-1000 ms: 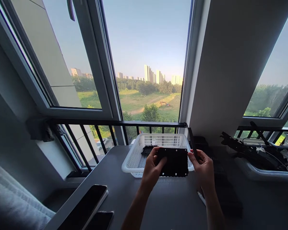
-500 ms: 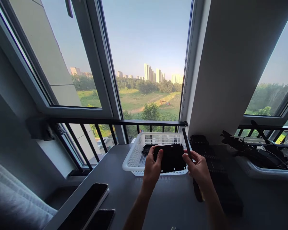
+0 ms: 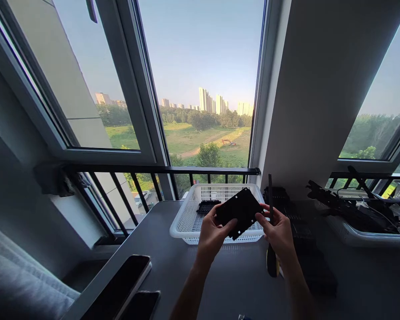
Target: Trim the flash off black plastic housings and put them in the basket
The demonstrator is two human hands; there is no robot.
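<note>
The black panel (image 3: pixel 242 211) is tilted, raised near the white basket (image 3: pixel 178 232) — work on it looks under way, not finished. The left hand (image 3: pixel 213 233) pinches it, thumb in front; the right hand (image 3: pixel 277 231) is closed around a tool (image 3: pixel 271 263), thumb near the panel's edge. One dark piece (image 3: pixel 209 206) lies inside the basket; right of it sit dark blocks (image 3: pixel 316 269) — done or waiting, I cannot tell.
</note>
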